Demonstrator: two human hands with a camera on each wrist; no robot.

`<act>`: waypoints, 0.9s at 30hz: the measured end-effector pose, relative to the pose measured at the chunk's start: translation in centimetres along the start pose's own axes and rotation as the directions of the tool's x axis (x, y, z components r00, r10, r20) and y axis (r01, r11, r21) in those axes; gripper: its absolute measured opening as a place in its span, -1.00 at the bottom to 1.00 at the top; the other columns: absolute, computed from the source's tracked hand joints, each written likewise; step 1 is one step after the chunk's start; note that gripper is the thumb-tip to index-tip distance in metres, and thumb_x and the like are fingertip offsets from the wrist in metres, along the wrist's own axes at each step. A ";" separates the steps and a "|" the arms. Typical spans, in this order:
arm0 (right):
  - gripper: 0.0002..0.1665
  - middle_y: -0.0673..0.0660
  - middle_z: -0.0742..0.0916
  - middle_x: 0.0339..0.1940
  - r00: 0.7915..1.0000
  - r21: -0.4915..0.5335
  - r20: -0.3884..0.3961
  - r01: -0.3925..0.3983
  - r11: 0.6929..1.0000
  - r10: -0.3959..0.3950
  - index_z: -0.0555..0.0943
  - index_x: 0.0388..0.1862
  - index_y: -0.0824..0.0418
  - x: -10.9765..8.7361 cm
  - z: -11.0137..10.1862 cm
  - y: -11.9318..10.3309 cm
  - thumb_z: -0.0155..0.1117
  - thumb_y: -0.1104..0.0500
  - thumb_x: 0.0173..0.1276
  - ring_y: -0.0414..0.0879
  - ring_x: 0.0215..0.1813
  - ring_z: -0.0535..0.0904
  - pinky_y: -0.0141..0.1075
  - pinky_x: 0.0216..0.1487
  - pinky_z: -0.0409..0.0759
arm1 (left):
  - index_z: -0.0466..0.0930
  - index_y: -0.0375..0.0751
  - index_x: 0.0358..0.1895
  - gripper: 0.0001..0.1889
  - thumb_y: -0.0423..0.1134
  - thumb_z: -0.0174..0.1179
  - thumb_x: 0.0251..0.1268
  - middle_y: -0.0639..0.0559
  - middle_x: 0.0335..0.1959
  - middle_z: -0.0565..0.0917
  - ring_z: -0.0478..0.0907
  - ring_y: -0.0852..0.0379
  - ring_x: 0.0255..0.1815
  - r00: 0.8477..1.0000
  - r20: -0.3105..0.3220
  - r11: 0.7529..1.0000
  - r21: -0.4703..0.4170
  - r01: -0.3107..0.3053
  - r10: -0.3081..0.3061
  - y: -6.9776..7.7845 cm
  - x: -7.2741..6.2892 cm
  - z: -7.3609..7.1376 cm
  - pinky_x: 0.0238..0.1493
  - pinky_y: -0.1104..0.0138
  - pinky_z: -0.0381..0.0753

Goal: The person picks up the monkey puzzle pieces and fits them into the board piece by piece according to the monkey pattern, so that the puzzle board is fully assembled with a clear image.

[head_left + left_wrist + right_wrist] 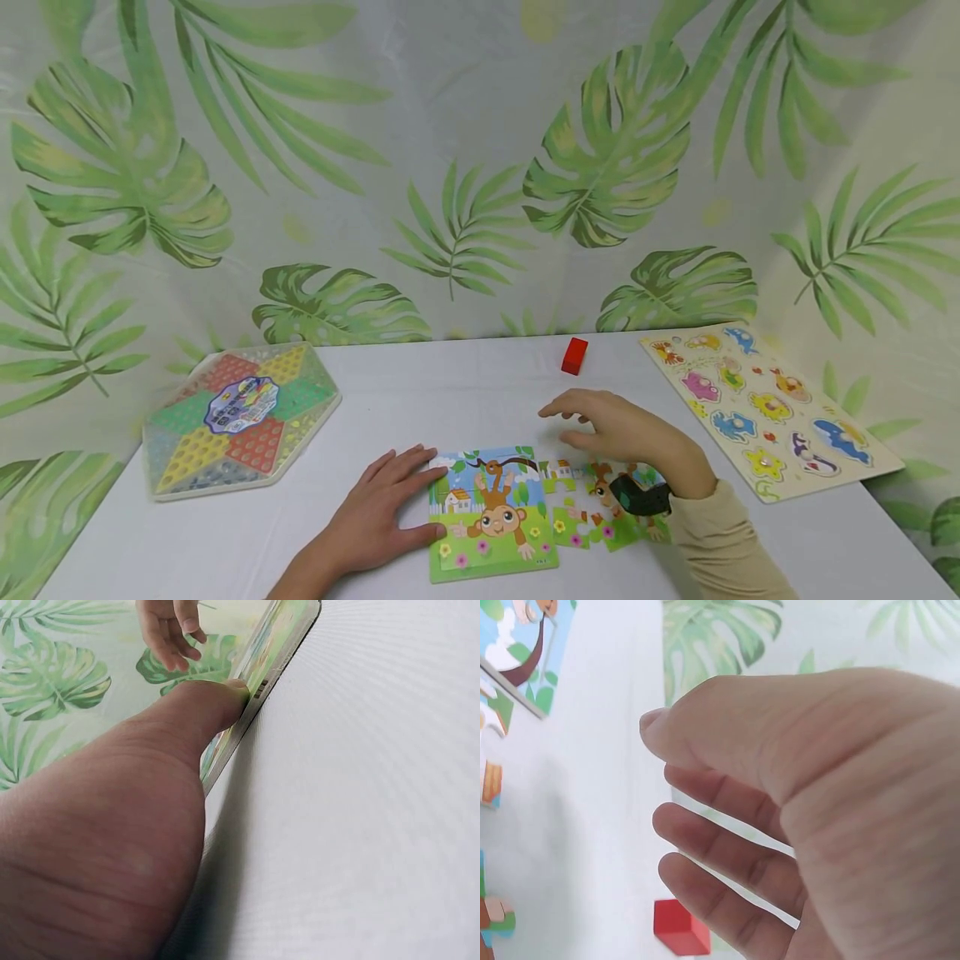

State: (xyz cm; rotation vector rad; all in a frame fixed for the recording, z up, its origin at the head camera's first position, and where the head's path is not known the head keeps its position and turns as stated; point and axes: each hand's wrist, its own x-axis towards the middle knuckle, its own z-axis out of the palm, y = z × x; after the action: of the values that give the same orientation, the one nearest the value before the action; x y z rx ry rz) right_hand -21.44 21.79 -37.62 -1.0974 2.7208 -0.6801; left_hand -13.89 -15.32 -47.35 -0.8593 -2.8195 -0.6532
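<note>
A square monkey jigsaw puzzle (487,508) in a green-edged tray lies flat at the front of the table. My left hand (390,508) rests at its left side, thumb (225,701) touching the edge and fingers extended by the upper left corner. My right hand (611,425) is raised behind several loose jigsaw pieces (573,529) to the right of the tray. Nothing is between its loosely bent, spread fingers (712,832). The right forearm and a dark wrist strap cover some of those pieces.
A red block (575,356) stands near the table's back edge. At the left lies a hexagonal Chinese checkers box (243,417). A board of knobbed sea-animal pieces (772,408) lies at the right. Leaf-patterned cloth (465,167) hangs behind the table.
</note>
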 end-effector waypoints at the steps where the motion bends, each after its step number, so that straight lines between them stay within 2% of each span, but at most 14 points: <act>1: -0.59 0.09 0.72 0.20 1.000 0.004 -0.003 -0.005 1.000 0.005 0.64 0.27 0.19 -0.1 -0.1 0.1 0.34 0.22 0.46 0.11 0.13 0.66 0.05 0.10 0.71 | 0.52 0.17 0.43 -0.24 0.42 0.26 0.22 0.12 0.54 0.42 0.24 0.06 0.61 1.000 0.002 1.000 -0.001 0.002 -0.002 0.0 0.0 0.0 0.63 0.02 0.08; 12: -0.58 0.10 0.72 0.18 0.999 0.003 -0.025 -0.047 0.999 0.047 0.64 0.24 0.20 -0.8 -0.6 2.0 0.37 0.21 0.43 0.10 0.12 0.67 -0.04 0.10 0.73 | 0.52 0.19 0.43 -0.24 0.44 0.24 0.23 0.14 0.54 0.41 0.23 0.08 0.62 1.000 0.012 1.000 -0.003 0.013 -0.013 0.0 0.0 0.0 0.63 0.01 0.10; 20: -0.57 0.21 0.73 0.13 0.998 0.081 -0.031 -0.058 0.995 0.060 0.62 0.24 0.29 -1.3 -1.0 2.7 0.38 0.20 0.43 0.20 0.11 0.64 0.01 0.12 0.72 | 0.52 0.19 0.43 -0.24 0.45 0.23 0.23 0.14 0.54 0.41 0.23 0.07 0.62 1.000 0.012 1.000 0.001 0.012 -0.012 0.0 0.0 0.0 0.63 0.01 0.10; 27: -0.58 0.16 0.74 0.05 0.995 0.124 -0.020 -0.097 0.987 0.100 0.61 0.19 0.25 -1.9 -1.3 3.8 0.41 0.16 0.42 0.16 0.09 0.65 -0.02 0.12 0.72 | 0.52 0.18 0.43 -0.25 0.43 0.24 0.23 0.15 0.54 0.41 0.23 0.08 0.62 1.000 0.012 1.000 0.000 0.011 -0.011 0.0 0.0 -0.1 0.63 0.01 0.11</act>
State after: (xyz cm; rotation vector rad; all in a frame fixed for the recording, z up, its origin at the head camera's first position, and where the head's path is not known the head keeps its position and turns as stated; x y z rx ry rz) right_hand -22.82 26.04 -38.27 -0.9265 2.6920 -0.8397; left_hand -13.85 -15.35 -47.29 -0.8519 -2.8369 -0.6518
